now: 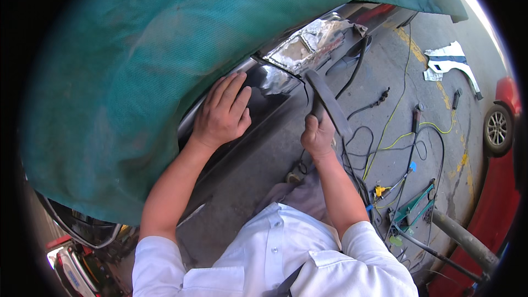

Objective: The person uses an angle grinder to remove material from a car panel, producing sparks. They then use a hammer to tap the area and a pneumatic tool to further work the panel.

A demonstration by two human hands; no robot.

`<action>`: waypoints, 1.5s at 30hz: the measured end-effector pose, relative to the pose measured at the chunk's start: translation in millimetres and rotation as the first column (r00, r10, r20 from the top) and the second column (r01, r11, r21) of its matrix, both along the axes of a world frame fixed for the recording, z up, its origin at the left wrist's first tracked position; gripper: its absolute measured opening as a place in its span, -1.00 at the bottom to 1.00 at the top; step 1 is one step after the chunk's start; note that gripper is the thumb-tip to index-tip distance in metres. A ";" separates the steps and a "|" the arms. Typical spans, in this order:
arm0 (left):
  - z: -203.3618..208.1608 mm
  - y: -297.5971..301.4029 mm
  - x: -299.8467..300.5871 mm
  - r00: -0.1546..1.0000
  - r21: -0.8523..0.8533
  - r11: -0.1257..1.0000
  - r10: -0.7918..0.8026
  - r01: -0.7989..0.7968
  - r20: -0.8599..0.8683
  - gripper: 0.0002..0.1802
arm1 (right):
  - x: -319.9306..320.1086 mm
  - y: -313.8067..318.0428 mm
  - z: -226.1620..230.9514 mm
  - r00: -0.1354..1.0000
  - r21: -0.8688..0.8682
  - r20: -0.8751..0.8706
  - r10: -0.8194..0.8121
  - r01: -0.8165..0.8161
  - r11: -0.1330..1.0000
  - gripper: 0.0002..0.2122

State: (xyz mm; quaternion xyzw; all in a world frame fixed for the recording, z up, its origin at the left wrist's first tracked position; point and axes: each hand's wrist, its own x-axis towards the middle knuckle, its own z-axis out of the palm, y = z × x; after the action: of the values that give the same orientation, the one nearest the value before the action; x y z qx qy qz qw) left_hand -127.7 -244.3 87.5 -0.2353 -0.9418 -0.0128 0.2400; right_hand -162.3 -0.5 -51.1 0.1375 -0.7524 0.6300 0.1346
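A dark car body panel (264, 77) runs slantwise beneath a green cover. My left hand (223, 110) lies on the panel beside the cover's edge, its fingers stretched out and holding nothing. To its right, my right hand (319, 135) is wrapped round the handle of a long, dark, slightly curved flat tool (330, 102). The tool's far end is close to the panel; whether it touches I cannot tell. Just beyond the hands, a patch of bare shiny metal (308, 47) with rough, crumpled edges shows on the panel.
The green cover (121, 77) drapes over the car on the left. Cables (379, 148) and hand tools lie tangled on the grey floor (440, 159) at right. Farther off are a white fender (451, 63) and a red car (495, 187). A metal pole (465, 239) juts in at lower right.
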 end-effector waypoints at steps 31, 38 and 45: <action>3.1 1.2 1.0 1.000 0.028 1.000 0.005 -0.005 -0.015 -0.55 | -10.2 -11.3 54.5 0.988 0.322 0.144 0.055 -0.099 0.942 -0.62; 3.0 0.8 1.9 1.000 0.025 1.000 0.013 -0.013 -0.004 -0.54 | -14.6 -8.9 58.5 0.986 0.349 0.137 0.094 -0.137 0.927 -0.60; 3.8 0.2 1.8 1.000 0.030 1.000 0.001 -0.001 -0.018 -0.54 | -20.9 -6.1 63.8 0.990 0.127 -0.085 0.113 -0.102 0.987 -0.58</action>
State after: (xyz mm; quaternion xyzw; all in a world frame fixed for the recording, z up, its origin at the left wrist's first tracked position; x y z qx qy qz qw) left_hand -125.9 -244.1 91.3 -0.2313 -0.9394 -0.0244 0.2519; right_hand -183.2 -6.6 12.8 0.2146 -0.7740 0.5822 0.1259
